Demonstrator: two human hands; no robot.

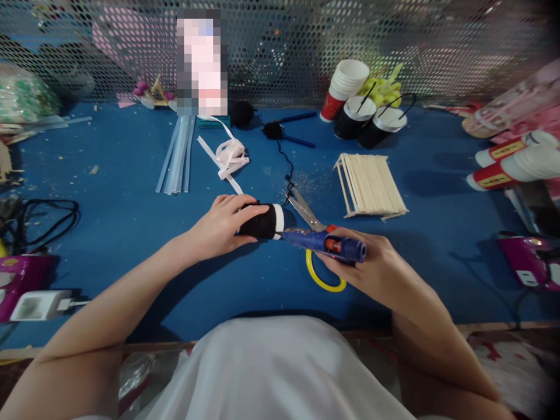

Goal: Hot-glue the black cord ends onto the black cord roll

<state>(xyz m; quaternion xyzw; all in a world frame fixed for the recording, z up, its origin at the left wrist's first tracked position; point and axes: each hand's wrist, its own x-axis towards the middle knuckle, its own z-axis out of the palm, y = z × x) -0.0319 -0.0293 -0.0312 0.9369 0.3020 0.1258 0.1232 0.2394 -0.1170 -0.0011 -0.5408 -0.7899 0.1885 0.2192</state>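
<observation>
One head-worn view, facing forward and down over the left hand (225, 221) and right hand (371, 265).
It looks from above the shirt (284, 373), behind the hands, near enough that the arms (114, 303) run off the bottom edge; beyond the hands it reaches across the table (245, 283) to the mesh (284, 55).

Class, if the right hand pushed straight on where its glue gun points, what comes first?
Probably the cup, at its white rim; the glue gun looks close, though depth is unclear.
</observation>
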